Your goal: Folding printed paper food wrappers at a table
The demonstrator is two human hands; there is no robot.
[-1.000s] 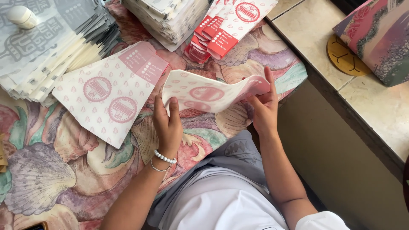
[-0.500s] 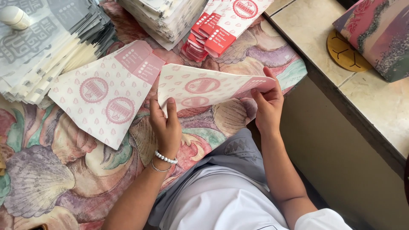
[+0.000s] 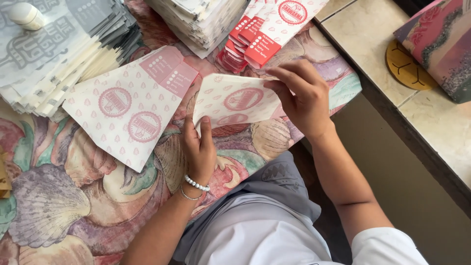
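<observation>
Both hands on one paper wrapper (image 3: 235, 100), held just above the shell-print cloth (image 3: 64, 196).

Left hand (image 3: 198, 149) pins the lower left corner, thumb and fingers closed on it; right hand (image 3: 301, 95) curls over the right edge, fingertips pinching the sheet. Looks thin, light and floppy, likely creases easily and tears if tugged: best gripped at edges or corners. A flat finished wrapper (image 3: 130, 105) lies just left; red-tabbed stack (image 3: 252, 34) beyond.

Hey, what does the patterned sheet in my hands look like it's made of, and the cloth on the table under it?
The sheet looks like thin matte paper: it bends and creases between the left hand and right hand. The tablecloth with its shell print is probably woven fabric, though a coated cloth cannot be ruled out.
</observation>
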